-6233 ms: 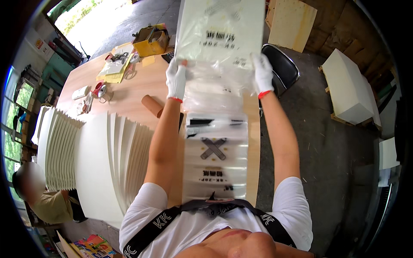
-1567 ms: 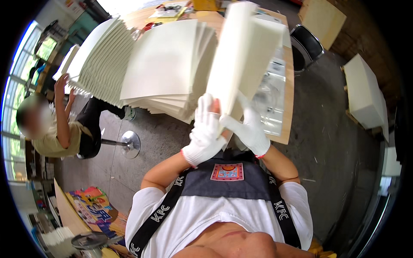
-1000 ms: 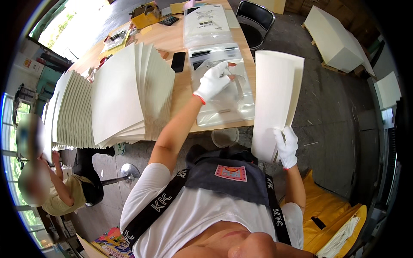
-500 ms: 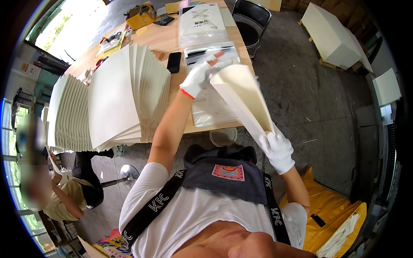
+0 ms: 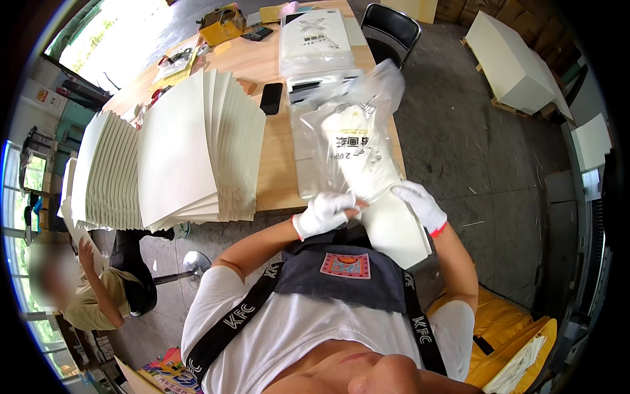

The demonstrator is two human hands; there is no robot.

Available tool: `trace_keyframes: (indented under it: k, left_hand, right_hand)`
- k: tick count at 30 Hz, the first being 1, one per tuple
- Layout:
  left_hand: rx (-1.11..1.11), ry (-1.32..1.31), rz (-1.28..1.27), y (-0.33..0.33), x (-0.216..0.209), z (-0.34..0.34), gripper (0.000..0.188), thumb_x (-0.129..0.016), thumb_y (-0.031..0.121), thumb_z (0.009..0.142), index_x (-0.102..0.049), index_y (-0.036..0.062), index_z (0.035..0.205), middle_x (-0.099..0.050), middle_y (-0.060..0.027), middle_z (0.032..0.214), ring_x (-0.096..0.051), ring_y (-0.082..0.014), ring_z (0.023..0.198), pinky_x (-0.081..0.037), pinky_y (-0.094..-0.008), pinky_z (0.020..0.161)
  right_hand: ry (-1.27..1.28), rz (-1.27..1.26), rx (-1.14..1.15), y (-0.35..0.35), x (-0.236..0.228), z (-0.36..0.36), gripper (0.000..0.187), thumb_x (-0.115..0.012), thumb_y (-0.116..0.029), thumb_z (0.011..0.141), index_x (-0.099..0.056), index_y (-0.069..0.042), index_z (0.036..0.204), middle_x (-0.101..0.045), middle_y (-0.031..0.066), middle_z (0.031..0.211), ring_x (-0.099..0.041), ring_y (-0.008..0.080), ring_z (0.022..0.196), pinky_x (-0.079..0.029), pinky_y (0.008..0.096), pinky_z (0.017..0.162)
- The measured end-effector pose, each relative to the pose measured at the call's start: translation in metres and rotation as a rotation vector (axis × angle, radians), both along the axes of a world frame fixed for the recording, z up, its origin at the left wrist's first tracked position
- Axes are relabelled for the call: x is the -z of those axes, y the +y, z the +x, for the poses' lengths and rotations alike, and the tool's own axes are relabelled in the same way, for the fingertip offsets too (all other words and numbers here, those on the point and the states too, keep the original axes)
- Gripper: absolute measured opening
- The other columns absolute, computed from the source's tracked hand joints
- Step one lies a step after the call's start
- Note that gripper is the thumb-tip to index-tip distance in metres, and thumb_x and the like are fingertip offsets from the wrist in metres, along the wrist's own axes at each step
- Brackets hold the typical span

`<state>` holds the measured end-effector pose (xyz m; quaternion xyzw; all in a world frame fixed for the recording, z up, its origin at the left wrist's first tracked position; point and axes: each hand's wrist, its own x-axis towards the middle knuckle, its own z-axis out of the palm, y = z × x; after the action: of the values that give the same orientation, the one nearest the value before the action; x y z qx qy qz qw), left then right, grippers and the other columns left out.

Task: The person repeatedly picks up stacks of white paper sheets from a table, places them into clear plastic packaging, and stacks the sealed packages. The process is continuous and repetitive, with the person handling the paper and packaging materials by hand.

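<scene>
A clear plastic bag [image 5: 315,128] with dark print is drawn over the far part of a curved bundle of white paper sheets [image 5: 397,233]. The near end of the sheets sticks out of the bag's mouth toward my body. My left hand [image 5: 326,215], in a white glove with bare fingertips, is closed on the bag's mouth at its left. On the other side my right hand [image 5: 421,206], also gloved, pinches the bag's edge against the sheets. Beneath lie more flat plastic bags [image 5: 305,172] on the table's right side.
Tall fanned stacks of white sheets [image 5: 174,148] cover the table's left [image 5: 275,187]. A phone [image 5: 271,98], a calculator [image 5: 257,33] and a packed bundle [image 5: 316,36] lie farther back. A black chair [image 5: 392,29] stands beyond; a seated person [image 5: 98,289] holds paper at left.
The plastic bag now covers the far part of the sheets. My left hand has come back toward my body to the bag's mouth; the right hand stays near the sheets' right edge.
</scene>
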<state>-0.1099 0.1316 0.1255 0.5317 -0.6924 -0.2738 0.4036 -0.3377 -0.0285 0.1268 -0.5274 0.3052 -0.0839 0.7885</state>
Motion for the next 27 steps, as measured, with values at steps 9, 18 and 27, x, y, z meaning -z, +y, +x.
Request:
trace_keyframes:
  k: [9, 18, 27]
  left_hand:
    - [-0.245, -0.159, -0.088, -0.067, -0.048, -0.034, 0.022, -0.058, 0.01, 0.087, -0.07, 0.0218, 0.101, -0.071, -0.0043, 0.088, -0.067, -0.0261, 0.072, -0.055, -0.0375, 0.062]
    - [-0.344, -0.104, -0.021, -0.067, 0.01, 0.0, 0.012, -0.062, 0.016, 0.087, -0.067, 0.0153, 0.099, -0.07, -0.0107, 0.084, -0.069, -0.0318, 0.077, -0.056, -0.0391, 0.067]
    - [-0.269, -0.421, -0.171, 0.01, 0.088, -0.013, 0.02, -0.069, 0.014, 0.08, -0.063, 0.0148, 0.099, -0.065, -0.0098, 0.101, -0.063, -0.0276, 0.091, -0.051, -0.0373, 0.077]
  right_hand:
    - [0.131, -1.125, -0.071, -0.018, 0.05, 0.095, 0.036, -0.063, -0.024, 0.092, -0.064, 0.0, 0.118, -0.068, 0.0133, 0.111, -0.065, 0.0254, 0.103, -0.052, 0.0351, 0.089]
    - [0.457, -1.955, -0.173, 0.039, 0.05, 0.107, 0.036, -0.067, -0.022, 0.087, -0.064, -0.005, 0.118, -0.066, 0.0145, 0.112, -0.062, 0.0322, 0.106, -0.05, 0.0406, 0.091]
    - [0.918, -1.379, 0.049, 0.025, 0.077, 0.052, 0.03, -0.054, -0.03, 0.092, -0.064, -0.008, 0.109, -0.069, 0.0205, 0.092, -0.068, 0.0366, 0.087, -0.053, 0.0488, 0.076]
